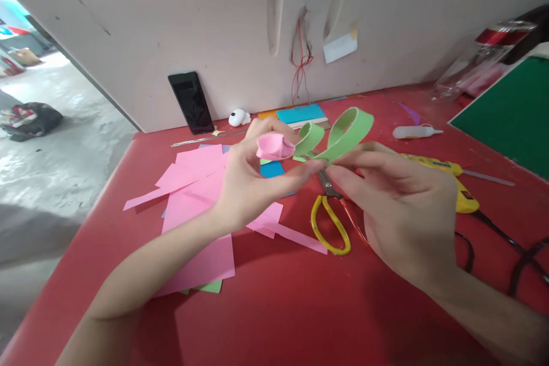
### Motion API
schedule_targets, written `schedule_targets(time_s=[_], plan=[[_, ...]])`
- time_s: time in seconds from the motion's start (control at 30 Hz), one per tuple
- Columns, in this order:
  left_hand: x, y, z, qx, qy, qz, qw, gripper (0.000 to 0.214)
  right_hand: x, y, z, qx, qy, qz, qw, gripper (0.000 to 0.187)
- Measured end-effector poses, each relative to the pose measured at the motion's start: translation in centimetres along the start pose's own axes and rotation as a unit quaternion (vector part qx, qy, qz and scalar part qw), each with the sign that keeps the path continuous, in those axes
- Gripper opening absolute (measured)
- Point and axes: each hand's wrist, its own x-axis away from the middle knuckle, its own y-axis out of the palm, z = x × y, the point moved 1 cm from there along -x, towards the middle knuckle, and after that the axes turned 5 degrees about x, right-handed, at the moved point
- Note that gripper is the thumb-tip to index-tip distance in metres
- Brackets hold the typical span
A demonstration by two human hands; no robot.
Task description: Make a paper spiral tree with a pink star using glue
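My left hand [249, 180] is closed round a small rolled pink paper flower [275, 146], held up above the red table [278, 309]. My right hand [398, 206] pinches the base of two green paper loops [338, 134] that stick up like leaves and touch the pink flower's side. The thumbs and fingertips of both hands meet at the join of the pink and green pieces. Yellow-handled scissors [330, 220] lie on the table just below the hands.
Pink paper sheets and strips [193, 206] lie at left with blue and green pieces. A yellow glue gun [450, 180] and its black cord lie at right, near a white glue bottle [414, 132]. A black phone [191, 103] leans on the wall. A green board [510, 114] is far right.
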Motion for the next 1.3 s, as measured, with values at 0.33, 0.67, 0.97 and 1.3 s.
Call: schedule_targets(time_s=[0.33,0.67,0.97,1.3], plan=[[-1.0,-1.4,-1.1,-0.03,0.12,-0.089,0.988,0.034,-0.9,-0.6,-0.1,0.087,-0.138,0.061,0.985,0.03],[-2.0,-2.6,-0.8,0.012,0.146,-0.063,0.987,0.029,-1.4,-1.0,0.8,0.094,-0.243,0.063,0.963,0.047],[-1.8,-2.1,-0.6,0.046,0.133,0.002,0.99,0.008,-1.2,-0.8,0.7,-0.015,-0.066,0.019,0.998,0.032],[-1.7,-2.2,-0.4,0.04,0.034,0.056,0.997,0.008,-1.3,-0.6,1.1,-0.038,0.082,0.037,0.995,0.01]])
